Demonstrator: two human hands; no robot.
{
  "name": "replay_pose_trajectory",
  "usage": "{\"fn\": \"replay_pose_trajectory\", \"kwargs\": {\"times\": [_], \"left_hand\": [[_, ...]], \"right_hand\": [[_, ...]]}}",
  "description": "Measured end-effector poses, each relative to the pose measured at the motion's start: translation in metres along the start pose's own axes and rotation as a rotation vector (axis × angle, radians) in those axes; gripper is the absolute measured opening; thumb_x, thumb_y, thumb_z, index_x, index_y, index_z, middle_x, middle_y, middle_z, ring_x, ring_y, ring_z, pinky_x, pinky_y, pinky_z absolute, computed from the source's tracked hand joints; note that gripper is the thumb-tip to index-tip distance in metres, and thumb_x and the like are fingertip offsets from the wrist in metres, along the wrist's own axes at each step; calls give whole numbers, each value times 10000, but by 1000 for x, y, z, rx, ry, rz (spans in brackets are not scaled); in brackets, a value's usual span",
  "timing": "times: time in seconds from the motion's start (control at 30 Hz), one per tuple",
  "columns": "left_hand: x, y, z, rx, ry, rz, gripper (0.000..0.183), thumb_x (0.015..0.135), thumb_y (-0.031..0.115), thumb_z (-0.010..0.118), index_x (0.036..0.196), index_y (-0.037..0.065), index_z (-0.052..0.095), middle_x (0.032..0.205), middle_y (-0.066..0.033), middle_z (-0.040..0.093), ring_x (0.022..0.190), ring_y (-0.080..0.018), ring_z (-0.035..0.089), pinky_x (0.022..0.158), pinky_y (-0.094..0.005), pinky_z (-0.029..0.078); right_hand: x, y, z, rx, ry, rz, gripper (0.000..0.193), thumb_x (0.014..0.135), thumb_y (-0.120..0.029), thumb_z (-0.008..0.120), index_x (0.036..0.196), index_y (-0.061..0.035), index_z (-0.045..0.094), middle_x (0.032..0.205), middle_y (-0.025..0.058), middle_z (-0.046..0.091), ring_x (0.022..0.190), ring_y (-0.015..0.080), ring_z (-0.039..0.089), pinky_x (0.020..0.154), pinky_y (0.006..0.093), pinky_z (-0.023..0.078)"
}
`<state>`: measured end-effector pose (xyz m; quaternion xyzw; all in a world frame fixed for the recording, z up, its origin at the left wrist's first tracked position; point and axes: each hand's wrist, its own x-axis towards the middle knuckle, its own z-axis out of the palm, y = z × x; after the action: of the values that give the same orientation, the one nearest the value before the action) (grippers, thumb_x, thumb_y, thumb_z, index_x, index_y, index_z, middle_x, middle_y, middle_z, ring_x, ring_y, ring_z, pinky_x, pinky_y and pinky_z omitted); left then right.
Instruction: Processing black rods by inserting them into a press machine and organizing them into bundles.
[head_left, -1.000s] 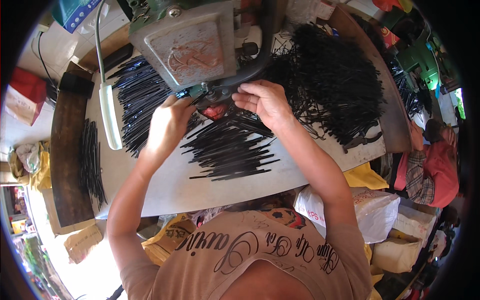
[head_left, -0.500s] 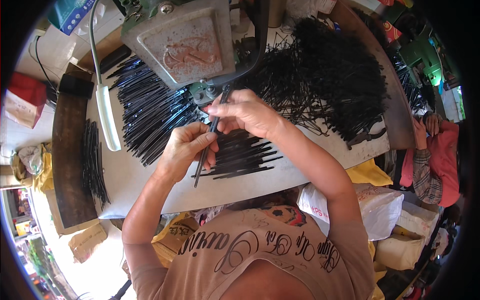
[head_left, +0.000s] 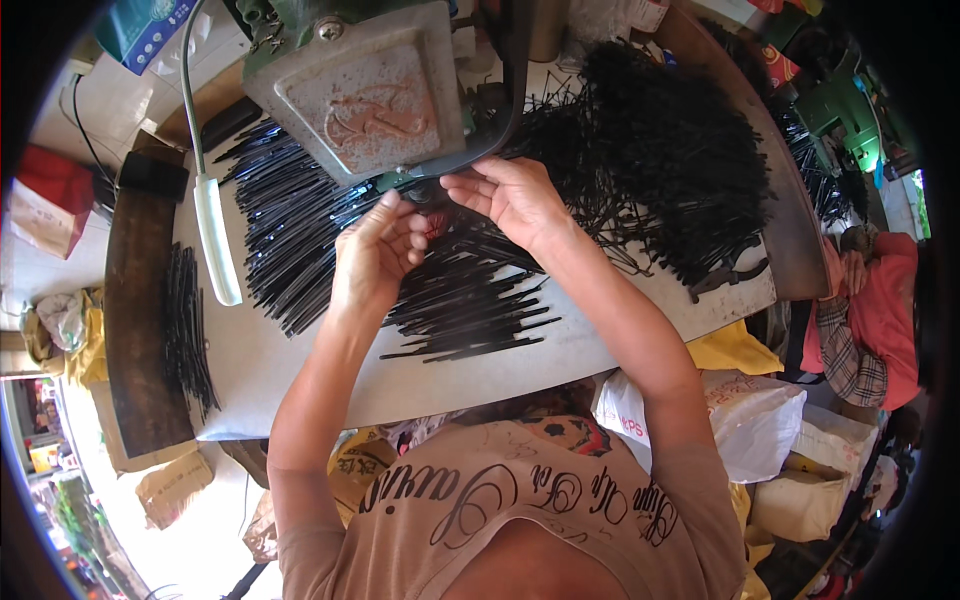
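Both hands are raised at the lower end of a green machine head (head_left: pixel 365 105) with a worn metal cover. My left hand (head_left: pixel 375 250) is just below it, thumb pointing up and apart from the half-curled fingers; nothing shows in its grasp. To its right, my right hand (head_left: pixel 515 205) reaches leftward beside the machine's working end, fingers loosely stretched and apart, no rod visible in them. Between the hands is a small red part (head_left: pixel 435 225). Thin black rods (head_left: pixel 470 315) lie in a layer under and in front of the hands. The machine's cover hides its working point.
More black rods (head_left: pixel 290 230) fan out on the left of the pale table (head_left: pixel 270 375), and a tangled heap (head_left: pixel 680 150) fills the right. Pliers (head_left: pixel 730 280) lie by that heap. A lamp (head_left: pixel 217 240) hangs at left. Another person (head_left: pixel 870 320) sits at far right.
The black rod held between both hands is no longer in them. My left hand has moved up toward the machine, the right hand slightly right, and the hands have parted.
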<state>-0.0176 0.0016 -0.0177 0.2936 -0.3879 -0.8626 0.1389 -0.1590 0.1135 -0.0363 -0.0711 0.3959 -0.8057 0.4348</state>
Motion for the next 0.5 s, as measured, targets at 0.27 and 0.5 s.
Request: {"fn": "replay_pose_trajectory", "kwargs": {"times": [0.27, 0.5], "left_hand": [[22, 2, -11, 39, 31, 58, 234, 832, 233, 572, 856, 1, 556, 696, -48, 593, 567, -118, 507, 497, -219, 368], [23, 4, -14, 24, 42, 87, 222, 830, 213, 576, 849, -8, 563, 679, -45, 592, 558, -110, 506, 488, -214, 360]], "right_hand": [[0, 5, 5, 31, 11, -23, 166, 829, -63, 524, 913, 76, 563, 877, 184, 617, 790, 243, 631, 692, 311, 538], [0, 7, 8, 32, 0, -44, 145, 829, -38, 522, 913, 74, 561, 891, 178, 615, 800, 241, 628, 704, 304, 532]]}}
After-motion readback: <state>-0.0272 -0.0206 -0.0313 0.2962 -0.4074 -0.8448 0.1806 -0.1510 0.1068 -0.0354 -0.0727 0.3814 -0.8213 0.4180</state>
